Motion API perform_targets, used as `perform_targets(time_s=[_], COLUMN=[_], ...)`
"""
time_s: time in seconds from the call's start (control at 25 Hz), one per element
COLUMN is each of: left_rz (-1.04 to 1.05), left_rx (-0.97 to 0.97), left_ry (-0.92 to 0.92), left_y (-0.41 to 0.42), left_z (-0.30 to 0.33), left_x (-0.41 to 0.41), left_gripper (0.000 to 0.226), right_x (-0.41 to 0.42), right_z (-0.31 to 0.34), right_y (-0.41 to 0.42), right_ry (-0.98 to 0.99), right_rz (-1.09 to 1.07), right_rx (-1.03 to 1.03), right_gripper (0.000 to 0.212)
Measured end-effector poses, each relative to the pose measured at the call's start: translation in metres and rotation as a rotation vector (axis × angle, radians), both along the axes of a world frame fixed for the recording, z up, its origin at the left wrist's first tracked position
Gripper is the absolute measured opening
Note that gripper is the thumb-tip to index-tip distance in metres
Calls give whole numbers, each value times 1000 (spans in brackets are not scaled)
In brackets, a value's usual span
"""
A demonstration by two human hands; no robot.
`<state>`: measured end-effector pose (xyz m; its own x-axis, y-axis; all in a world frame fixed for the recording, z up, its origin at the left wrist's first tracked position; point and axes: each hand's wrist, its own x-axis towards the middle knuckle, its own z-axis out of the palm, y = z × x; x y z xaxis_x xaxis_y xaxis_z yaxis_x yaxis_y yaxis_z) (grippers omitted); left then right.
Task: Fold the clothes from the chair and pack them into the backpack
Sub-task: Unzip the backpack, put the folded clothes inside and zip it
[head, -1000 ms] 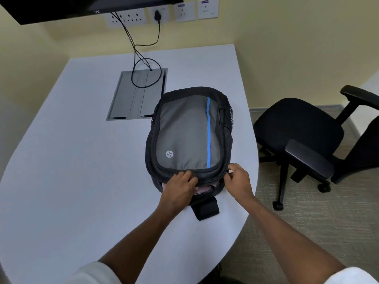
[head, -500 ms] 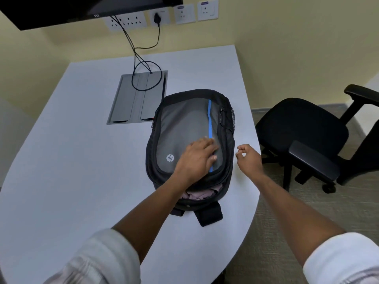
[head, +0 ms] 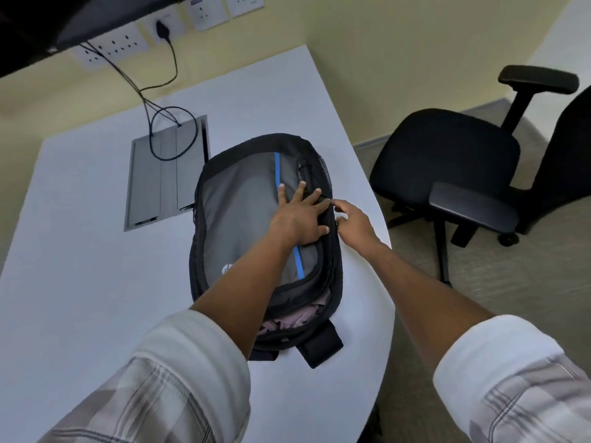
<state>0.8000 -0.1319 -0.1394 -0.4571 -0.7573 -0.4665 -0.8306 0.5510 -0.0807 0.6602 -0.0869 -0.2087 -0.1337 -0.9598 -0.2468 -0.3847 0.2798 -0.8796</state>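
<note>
A grey and black backpack (head: 243, 199) with a blue stripe lies flat on the white table (head: 80, 251). Its near end gapes and pale pink clothes (head: 297, 318) show inside. My left hand (head: 299, 215) lies flat on the backpack's front, fingers spread and straight. My right hand (head: 353, 219) is at the backpack's right side, fingertips pinched at the zipper line; the zipper pull itself is too small to make out. The black office chair (head: 447, 155) to the right has nothing on its seat.
A grey cable hatch (head: 160, 174) is set into the table behind the backpack, with black cables (head: 166, 132) running up to wall sockets (head: 112, 46). A dark screen (head: 48, 24) hangs at the top left. The table's curved edge runs close to my right arm.
My left hand has slid further up the backpack's front. My right hand has moved from beside the bag onto its right side seam. The camera has tilted and come closer.
</note>
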Motion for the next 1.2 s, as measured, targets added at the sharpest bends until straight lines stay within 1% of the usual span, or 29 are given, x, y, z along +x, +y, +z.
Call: perform_targets(time_s=[0.12,0.2,0.28,0.36,0.4,0.52,0.6,0.8,1.2], left_rz=[6,-4,-7,-3,-1,9,14,11,2], left_rx=[82,102,101,94,94,99,97,85,84], left_ry=[6,-11,-21,-30,-40,-72,-76,-67,-43], left_y=[-8,-10,-10,-9,-9,-10,-10,-9,-7], left_z=[-7,-13,-20,-25,-26,-30,-31,-33,-33], left_x=[2,2,2,1,0,-3,-3,-2,0], left_gripper=[80,82,83,82,82,81,81,75,70], right_x=[1,-2,-4,-4,-4,-3,-2,3,14], right_z=[-12,-18,-20,-18,-16,-10,-4,10,14], right_y=[-8,-13,-17,-19,-20,-19,-15,3,44], right_ry=[25,80,94,141,200,460,573,647,706], right_rz=[-64,-97,-103,-111,-106,-16,53,138,141], right_rx=[-14,-38,-50,-29,-18,-22,-44,-45,-8], right_gripper=[33,17,8,9,10,13,14,7,11])
